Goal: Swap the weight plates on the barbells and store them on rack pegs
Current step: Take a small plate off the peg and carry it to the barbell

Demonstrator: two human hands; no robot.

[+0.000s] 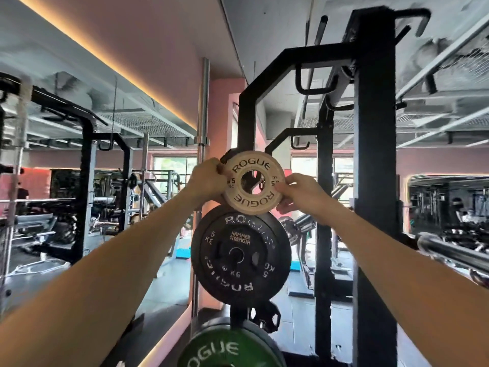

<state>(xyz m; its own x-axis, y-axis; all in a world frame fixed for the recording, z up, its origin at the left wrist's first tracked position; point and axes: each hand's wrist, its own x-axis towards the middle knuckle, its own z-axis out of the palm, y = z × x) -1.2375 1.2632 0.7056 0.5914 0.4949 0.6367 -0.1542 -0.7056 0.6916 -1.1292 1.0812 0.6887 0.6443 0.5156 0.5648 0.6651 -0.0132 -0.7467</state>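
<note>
At the centre of the frame the small white plate is held upright between the two hands, the left hand gripping its left rim and the right hand pinching its right rim, directly above the black plate hanging on the rack.
</note>
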